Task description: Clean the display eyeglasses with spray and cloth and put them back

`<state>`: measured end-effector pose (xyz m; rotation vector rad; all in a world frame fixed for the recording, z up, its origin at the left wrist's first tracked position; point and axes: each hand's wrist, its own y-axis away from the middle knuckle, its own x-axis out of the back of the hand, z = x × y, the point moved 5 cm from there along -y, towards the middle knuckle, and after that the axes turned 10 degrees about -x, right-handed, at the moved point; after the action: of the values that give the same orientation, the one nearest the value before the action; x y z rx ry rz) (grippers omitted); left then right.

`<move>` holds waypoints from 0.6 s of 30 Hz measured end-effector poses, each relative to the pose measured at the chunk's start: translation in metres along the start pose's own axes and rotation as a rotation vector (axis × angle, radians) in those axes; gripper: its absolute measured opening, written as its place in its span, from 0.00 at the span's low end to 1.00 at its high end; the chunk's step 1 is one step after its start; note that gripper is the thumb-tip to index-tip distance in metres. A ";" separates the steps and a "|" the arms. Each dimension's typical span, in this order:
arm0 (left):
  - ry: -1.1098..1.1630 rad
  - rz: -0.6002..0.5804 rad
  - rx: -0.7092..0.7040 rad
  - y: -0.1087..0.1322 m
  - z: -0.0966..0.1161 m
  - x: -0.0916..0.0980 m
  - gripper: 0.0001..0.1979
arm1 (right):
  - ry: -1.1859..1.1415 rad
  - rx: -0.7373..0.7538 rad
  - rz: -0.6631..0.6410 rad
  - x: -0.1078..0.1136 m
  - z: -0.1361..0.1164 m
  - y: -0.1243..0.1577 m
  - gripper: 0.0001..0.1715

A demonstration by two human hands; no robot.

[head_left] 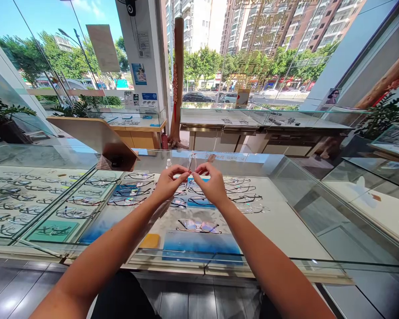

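Above the glass display counter (299,221), my left hand (171,179) and my right hand (211,181) meet with fingertips pinched. Between them is a thin pair of eyeglasses (190,163), its slim parts pointing up and away from me. My fingers hide most of the frame, and the lenses are hard to make out. Closer to me, a second pair of eyeglasses (199,226) with tinted reflections lies unfolded on the counter. A yellow cloth or pad (149,241) lies left of it, and a small white bottle (168,163) stands just beyond my left hand.
Rows of eyeglass frames (26,188) fill the case at left. A wooden-backed mirror (93,135) stands on the glass at the left rear. Farther off are more glass showcases (219,117), a wooden post (178,79) and large windows. Glass edges run along the counter's front.
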<state>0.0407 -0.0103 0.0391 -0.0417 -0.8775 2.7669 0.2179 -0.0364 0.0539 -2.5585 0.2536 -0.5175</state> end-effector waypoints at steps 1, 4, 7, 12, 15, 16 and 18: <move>0.006 0.009 0.001 0.000 0.001 0.001 0.24 | -0.016 -0.030 0.011 0.001 0.001 0.000 0.06; 0.023 0.041 0.000 -0.001 0.003 0.003 0.23 | -0.066 -0.093 0.039 0.002 0.006 -0.002 0.07; 0.046 0.068 0.003 -0.002 0.003 0.005 0.23 | -0.107 -0.127 0.055 0.002 0.012 -0.005 0.09; 0.119 0.114 0.047 -0.004 -0.005 0.010 0.26 | -0.242 -0.184 0.057 0.000 0.022 -0.009 0.13; 0.168 0.158 0.088 -0.006 -0.009 0.015 0.27 | -0.333 -0.206 0.039 -0.001 0.024 -0.011 0.16; 0.178 0.175 0.091 -0.007 -0.009 0.017 0.27 | -0.353 -0.214 0.032 -0.001 0.025 -0.011 0.17; 0.192 0.207 0.084 -0.008 -0.007 0.020 0.28 | -0.382 -0.229 0.019 -0.002 0.027 -0.012 0.18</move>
<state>0.0240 0.0044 0.0388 -0.3975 -0.7451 2.9227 0.2275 -0.0133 0.0384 -2.8069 0.2081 0.0163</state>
